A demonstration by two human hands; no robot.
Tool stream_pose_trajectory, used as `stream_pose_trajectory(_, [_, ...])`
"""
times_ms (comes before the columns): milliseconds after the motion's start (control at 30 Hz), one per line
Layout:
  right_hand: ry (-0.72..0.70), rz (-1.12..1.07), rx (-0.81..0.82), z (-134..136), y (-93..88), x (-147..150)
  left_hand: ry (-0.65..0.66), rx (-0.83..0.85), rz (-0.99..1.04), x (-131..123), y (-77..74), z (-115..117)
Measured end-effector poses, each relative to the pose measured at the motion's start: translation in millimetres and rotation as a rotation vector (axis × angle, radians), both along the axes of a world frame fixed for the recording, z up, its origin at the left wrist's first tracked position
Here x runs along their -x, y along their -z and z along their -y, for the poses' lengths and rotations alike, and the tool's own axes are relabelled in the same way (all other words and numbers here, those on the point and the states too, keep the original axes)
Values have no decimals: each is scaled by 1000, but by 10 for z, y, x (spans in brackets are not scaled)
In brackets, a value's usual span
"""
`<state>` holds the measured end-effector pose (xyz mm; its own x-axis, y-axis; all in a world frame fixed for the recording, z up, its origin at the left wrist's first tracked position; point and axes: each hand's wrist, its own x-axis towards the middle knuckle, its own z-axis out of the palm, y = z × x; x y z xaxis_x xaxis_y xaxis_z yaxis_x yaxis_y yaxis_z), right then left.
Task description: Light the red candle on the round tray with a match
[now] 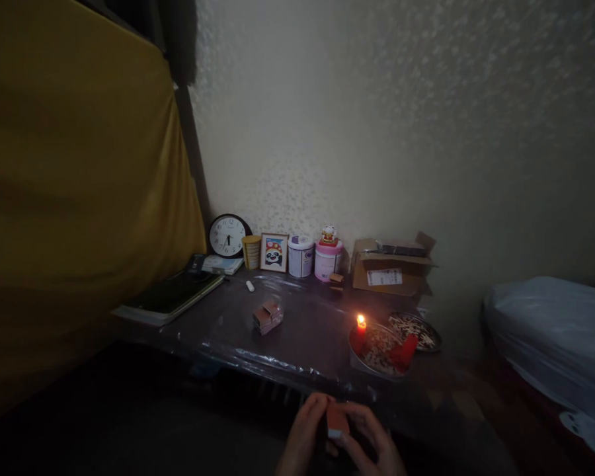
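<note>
Both of my hands are at the bottom centre, in front of the table's near edge. A small reddish-brown box, like a matchbox, is held between them. My left hand has its fingers closed at the box's left side. My right hand grips it from the right with thumb and fingers. Beyond them, a lit red candle stands in a round tin with a red lump at its right side. Another small box lies on the table.
Along the wall stand a clock, a yellow cup, a panda picture, two canisters and an open cardboard box. Books lie left by a yellow curtain. A second round dish sits behind the tin.
</note>
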<state>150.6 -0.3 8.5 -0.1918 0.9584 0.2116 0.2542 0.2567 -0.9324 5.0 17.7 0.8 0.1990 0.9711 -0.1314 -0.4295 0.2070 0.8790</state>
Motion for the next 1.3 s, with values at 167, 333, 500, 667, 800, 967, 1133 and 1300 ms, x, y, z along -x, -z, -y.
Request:
stream_pose_trajectory(167, [-21, 3, -20, -7, -10, 23, -36, -31, -53, 12, -139, 32])
stream_pose_trajectory(333, [-43, 23, -11, 28, -95, 59, -68, 4, -72, -3, -107, 3])
stream_pose_trajectory(500, [-42, 62, -70, 38, -93, 53, -93, -15, -97, 12, -67, -20])
stream_pose_trajectory(667, [-2, 98, -121, 32, -65, 51, -91, -29, -97, 20, -59, -14])
stream_pose_trajectory(800, [-7, 105, -93, 25, -75, 44, -89, -33, -108, 14, -64, -9])
stream_pose_trajectory(967, [-38, 44, -1, 18, -101, 43, -55, -19, -73, 21, -168, 30])
stream_pose_trajectory(1133, [-39, -44, 81, 19, -114, 24, 44, 53, 102, 29, -247, 96])
stream_pose_trajectory(1300, [-54, -69, 142, -11, -63, 4, 177, 207, 316, 25, -189, 116])
